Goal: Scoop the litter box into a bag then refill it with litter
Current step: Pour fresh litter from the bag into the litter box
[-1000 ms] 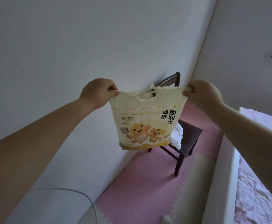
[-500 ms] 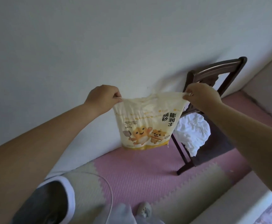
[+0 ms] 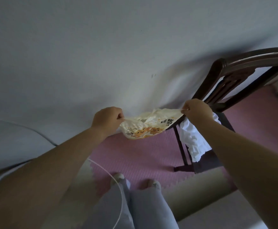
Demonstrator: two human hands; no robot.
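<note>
Head view puts one litter bag (image 3: 145, 128) near the centre of the frame, held up in the air over the pink floor mat (image 3: 143, 156) and stretched between two hands. The left hand (image 3: 107, 120) has its fingers pinched tight on the bag's top corner at 9 o'clock of the bag, and the right hand (image 3: 197, 109) pinches the opposite corner at 3 o'clock. The bag sags and crumples between them, so it is probably thin, soft film with little or nothing inside: light, floppy, likely slick. The top corners or the handle cut-out look like the safest holds. One dark wooden chair (image 3: 234, 75) stands at 2 o'clock, with one white cloth (image 3: 194, 142) draped on it at 4 o'clock. Two feet (image 3: 153, 183) show at 6 o'clock beside one thin white cable (image 3: 121, 204). No litter box is in view.
</note>
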